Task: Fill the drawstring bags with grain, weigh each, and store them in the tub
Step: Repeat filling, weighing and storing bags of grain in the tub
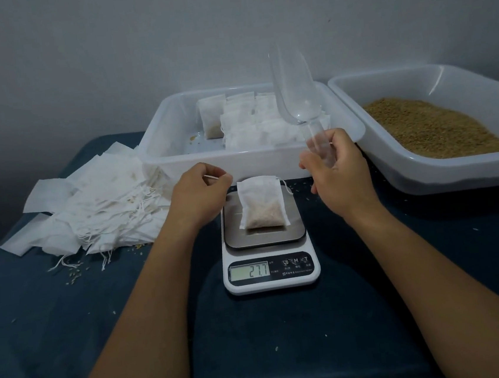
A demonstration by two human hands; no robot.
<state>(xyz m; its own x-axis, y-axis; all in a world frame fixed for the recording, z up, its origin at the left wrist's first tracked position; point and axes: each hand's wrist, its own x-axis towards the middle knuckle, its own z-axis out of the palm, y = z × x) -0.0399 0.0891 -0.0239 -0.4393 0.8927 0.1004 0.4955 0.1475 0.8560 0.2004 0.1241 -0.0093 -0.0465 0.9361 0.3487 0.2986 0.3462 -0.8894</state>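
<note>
Filled bag [262, 202] lay centre frame on scale [267, 248] for weighing; display read 27.7, btns "M", "T".
L hand [200, 194] pinched drawstring, prob. cinching.
R hand [334, 170] gripped clear scoop [293, 91] upright, kept ready.
Storage tub [170, 154] behind scale w/ filled bags; grain tub [386, 156] right; empty bags [96, 205] left on table.

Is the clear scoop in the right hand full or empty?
Empty. The scoop is held upright by the right hand, and the tub shows straight through it.
</note>
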